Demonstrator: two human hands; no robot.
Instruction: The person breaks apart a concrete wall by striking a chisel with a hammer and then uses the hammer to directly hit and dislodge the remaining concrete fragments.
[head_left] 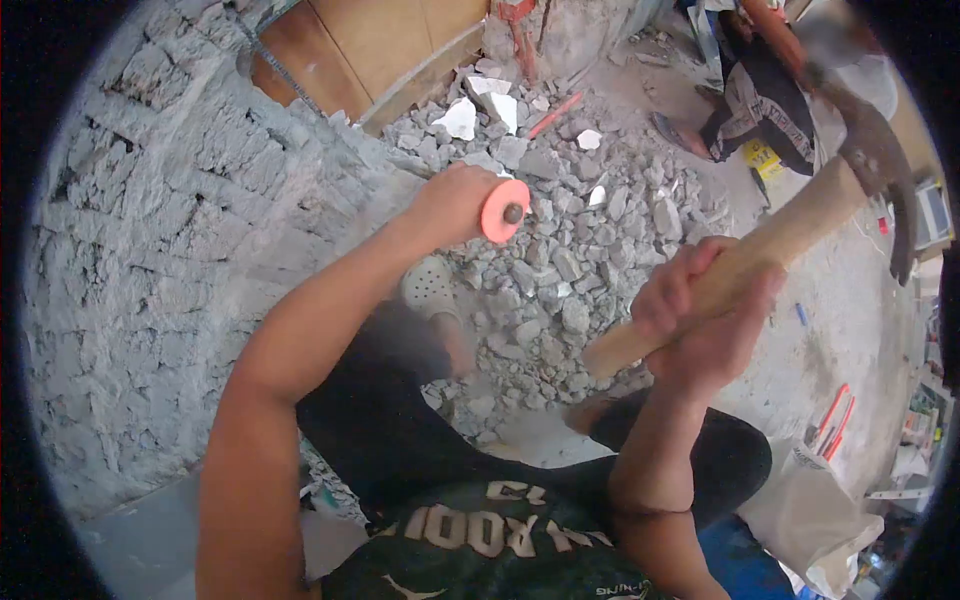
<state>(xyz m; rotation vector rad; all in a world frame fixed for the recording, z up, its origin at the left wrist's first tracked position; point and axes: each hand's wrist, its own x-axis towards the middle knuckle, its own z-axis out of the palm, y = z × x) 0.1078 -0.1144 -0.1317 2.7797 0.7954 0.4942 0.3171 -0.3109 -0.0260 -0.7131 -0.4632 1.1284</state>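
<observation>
My left hand (462,205) is closed around a chisel with a round orange-pink guard (504,211); the dark metal head shows at the guard's centre, and the rest of the tool is hidden. My right hand (705,315) grips the wooden handle of a hammer (790,225), which is raised at the right, its dark metal claw head at the upper right. The hammer head is well apart from the chisel. Broken grey rubble (575,265) lies below both hands. To the left stands a rough, chipped grey wall (200,250).
Another person (765,100) crouches at the upper right. Brown tiles (330,50) are at the top left. My clog (430,287) rests by the rubble. A pale bag (810,505), red-handled tool (835,420) and assorted items lie at the lower right.
</observation>
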